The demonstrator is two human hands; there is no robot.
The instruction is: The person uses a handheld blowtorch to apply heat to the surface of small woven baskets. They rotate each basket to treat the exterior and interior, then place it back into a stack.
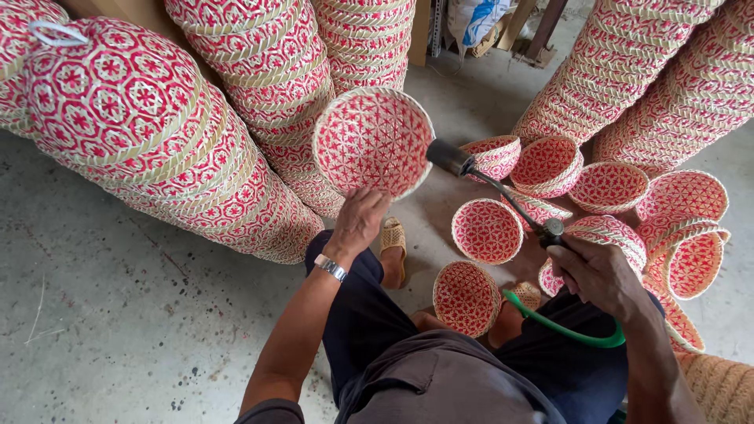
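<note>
My left hand grips the lower rim of a round red-and-cream woven basket, holding it up with its inside facing me. My right hand is closed on the handle of a gas torch. The torch has a thin metal tube and a dark nozzle that points at the basket's right rim. A green hose runs from the torch back under my right wrist. A silver watch sits on my left wrist.
Tall leaning stacks of nested red-and-cream baskets stand at left and centre back, with more stacks at right. Several loose baskets lie on the concrete floor ahead of my knees. My sandalled foot rests below the held basket.
</note>
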